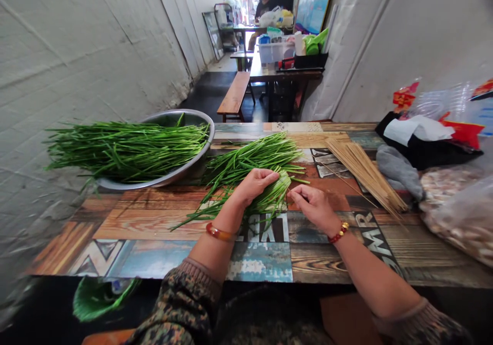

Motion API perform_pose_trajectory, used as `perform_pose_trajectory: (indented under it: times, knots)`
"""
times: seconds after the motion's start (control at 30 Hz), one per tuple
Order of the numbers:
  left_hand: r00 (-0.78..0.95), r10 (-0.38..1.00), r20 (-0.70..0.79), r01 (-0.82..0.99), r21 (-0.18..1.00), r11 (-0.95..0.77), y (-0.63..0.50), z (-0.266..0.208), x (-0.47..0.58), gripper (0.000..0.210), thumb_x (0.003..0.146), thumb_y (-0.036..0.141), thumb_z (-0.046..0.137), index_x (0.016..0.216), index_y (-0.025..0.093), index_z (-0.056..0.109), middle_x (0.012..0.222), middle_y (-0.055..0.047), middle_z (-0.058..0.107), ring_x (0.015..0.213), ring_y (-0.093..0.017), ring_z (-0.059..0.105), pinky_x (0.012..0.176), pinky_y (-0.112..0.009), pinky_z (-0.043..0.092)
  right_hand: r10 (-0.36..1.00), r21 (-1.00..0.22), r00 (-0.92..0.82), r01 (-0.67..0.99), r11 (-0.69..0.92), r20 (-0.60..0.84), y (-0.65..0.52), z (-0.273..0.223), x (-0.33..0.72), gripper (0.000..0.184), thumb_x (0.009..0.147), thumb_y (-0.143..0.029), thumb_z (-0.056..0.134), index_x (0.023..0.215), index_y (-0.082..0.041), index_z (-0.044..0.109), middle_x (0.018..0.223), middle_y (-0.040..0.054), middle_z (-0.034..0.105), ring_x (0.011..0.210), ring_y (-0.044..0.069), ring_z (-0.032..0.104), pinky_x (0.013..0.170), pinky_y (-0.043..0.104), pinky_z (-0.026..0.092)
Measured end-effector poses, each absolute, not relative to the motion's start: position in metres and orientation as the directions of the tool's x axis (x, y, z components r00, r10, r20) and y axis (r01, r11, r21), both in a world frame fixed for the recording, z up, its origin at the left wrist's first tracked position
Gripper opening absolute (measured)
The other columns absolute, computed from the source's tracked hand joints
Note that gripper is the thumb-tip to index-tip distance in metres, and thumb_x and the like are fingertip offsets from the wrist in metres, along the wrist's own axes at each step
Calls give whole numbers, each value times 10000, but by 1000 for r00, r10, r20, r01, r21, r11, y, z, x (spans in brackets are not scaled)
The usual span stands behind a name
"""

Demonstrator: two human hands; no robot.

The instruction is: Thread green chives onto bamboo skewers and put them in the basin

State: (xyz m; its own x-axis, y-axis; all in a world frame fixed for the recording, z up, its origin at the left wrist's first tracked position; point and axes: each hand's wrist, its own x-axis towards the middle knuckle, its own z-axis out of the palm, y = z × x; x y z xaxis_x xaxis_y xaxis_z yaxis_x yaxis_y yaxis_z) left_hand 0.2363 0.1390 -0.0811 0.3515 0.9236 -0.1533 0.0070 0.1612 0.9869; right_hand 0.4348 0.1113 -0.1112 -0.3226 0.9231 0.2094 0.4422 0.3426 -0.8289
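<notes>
My left hand (pixel 256 185) is closed around a small bunch of garlic chives (pixel 284 180), its pale cut ends pointing right. Close to those ends, my right hand (pixel 315 204) pinches what looks like a thin bamboo skewer, mostly hidden by the fingers, with its tip at the stems. Just beyond the held bunch, a loose pile of chives (pixel 258 152) lies on the table. More chives (pixel 127 147) fill a steel basin (pixel 212 132) on the left and hang over its rim. To the right, a spread of bamboo skewers (pixel 358 173) rests on the tabletop.
The patterned wooden table (pixel 162 222) runs across in front of me. At its right are a bag of pale pieces (pixel 458 201), a grey bag (pixel 398 170) and wrappers. Below the left edge hangs a green bag (pixel 90 299). A bench (pixel 235 92) and a seated person (pixel 264 3) are beyond.
</notes>
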Motion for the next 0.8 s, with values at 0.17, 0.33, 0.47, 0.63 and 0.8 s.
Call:
perform_pose_trajectory:
  times: [0.17, 0.33, 0.47, 0.63, 0.8]
  knots:
    - [354, 922, -159, 23, 987, 162, 141, -84, 236, 476, 689, 596, 671, 625, 136, 568, 538, 33, 514, 465, -56, 381, 452, -191, 289, 932, -826, -282, 453, 337, 226, 110, -111, 432, 297, 896, -391, 481, 740, -193, 638, 632, 12, 635, 574, 138, 558, 540, 237, 391]
    - [369, 914, -166, 48, 986, 159, 142, -85, 238, 461, 709, 580, 664, 624, 138, 564, 539, 36, 504, 459, -56, 382, 450, -194, 276, 929, -825, -296, 450, 342, 224, 110, -109, 432, 296, 897, -386, 471, 715, -197, 608, 630, 10, 624, 565, 134, 542, 544, 241, 382]
    - [393, 905, -162, 79, 987, 143, 140, -86, 242, 459, 738, 555, 654, 585, 140, 530, 520, 45, 459, 453, -47, 351, 446, -191, 258, 927, -826, -303, 448, 343, 221, 111, -107, 433, 314, 899, -384, 467, 657, -204, 552, 575, -7, 574, 541, 123, 514, 549, 241, 369]
    - [374, 914, -158, 64, 987, 144, 139, -84, 240, 434, 761, 536, 645, 623, 131, 572, 531, 34, 494, 464, -54, 388, 459, -192, 299, 931, -859, -309, 405, 313, 193, 114, -104, 434, 300, 884, -373, 484, 658, -195, 567, 571, -15, 564, 532, 113, 501, 541, 234, 365]
    - [395, 901, -181, 53, 983, 175, 139, -80, 239, 382, 667, 458, 760, 793, 113, 657, 702, -14, 647, 579, -96, 542, 574, -214, 437, 940, -943, -329, 278, 185, 88, 116, -103, 435, 289, 860, -390, 505, 667, -183, 567, 559, -21, 563, 464, 89, 464, 483, 219, 361]
